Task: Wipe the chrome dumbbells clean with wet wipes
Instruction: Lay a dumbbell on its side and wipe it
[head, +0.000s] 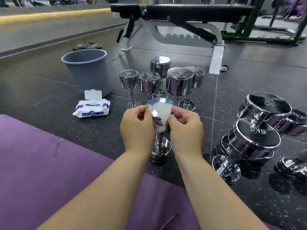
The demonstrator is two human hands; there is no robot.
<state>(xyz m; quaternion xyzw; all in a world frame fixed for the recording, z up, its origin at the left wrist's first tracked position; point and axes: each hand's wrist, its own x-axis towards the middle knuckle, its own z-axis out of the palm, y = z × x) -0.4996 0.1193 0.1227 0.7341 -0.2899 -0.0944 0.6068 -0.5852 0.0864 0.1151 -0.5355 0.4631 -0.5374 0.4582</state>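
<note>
Both hands, left (136,128) and right (186,128), pinch the wipe (160,113) against the top head of the dumbbell (160,149), standing upright on the floor (99,130) between them.

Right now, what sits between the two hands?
In the head view, a crumpled white wet wipe draped on the upper head of an upright chrome dumbbell, pinched by the left hand and right hand.
</note>
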